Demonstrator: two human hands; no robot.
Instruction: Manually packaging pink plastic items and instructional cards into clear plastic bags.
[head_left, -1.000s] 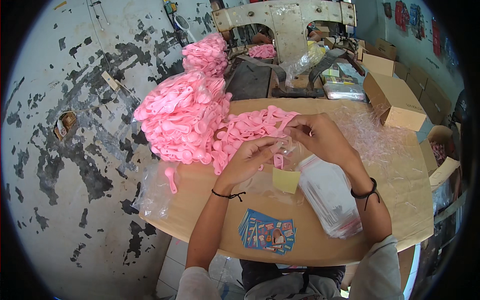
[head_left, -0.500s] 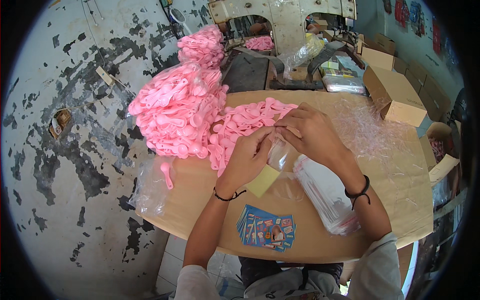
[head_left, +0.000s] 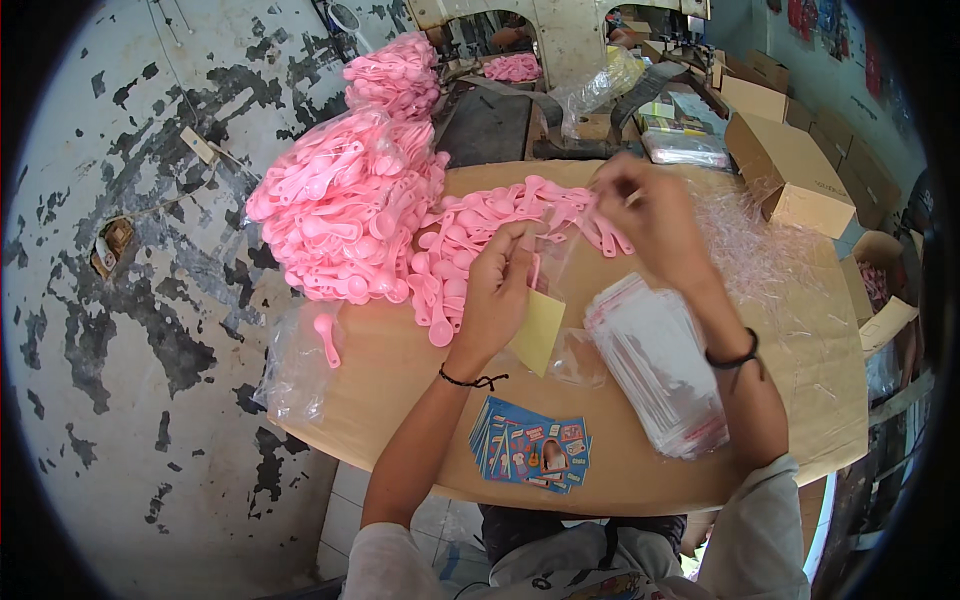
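Note:
My left hand [head_left: 502, 275] pinches the top of a clear plastic bag [head_left: 553, 262]. A yellow card [head_left: 540, 331] shows at the bag's lower part, and a bit of pink lies behind or inside it. Raised to the right of the bag, my right hand [head_left: 640, 205] is blurred by motion. Its fingers are curled to the thumb; whatever they pinch is too smeared to make out. Loose pink spoons [head_left: 475, 238] spread out just beyond my hands. A stack of clear bags [head_left: 655, 365] lies beneath my right forearm, and a fanned pile of blue printed cards [head_left: 530, 448] rests near the table's front edge.
Big clear sacks of pink spoons [head_left: 345, 210] stand at the left. One spoon [head_left: 327, 338] lies on plastic film [head_left: 295, 375] there. Tangled clear strips [head_left: 750, 235] heap at the right, beside a cardboard box [head_left: 790, 175]. A peeling wall [head_left: 150, 330] borders the table's left.
My right hand has left the bag's top and moved up and right. My left hand still holds the bag, and the yellow card shows more fully.

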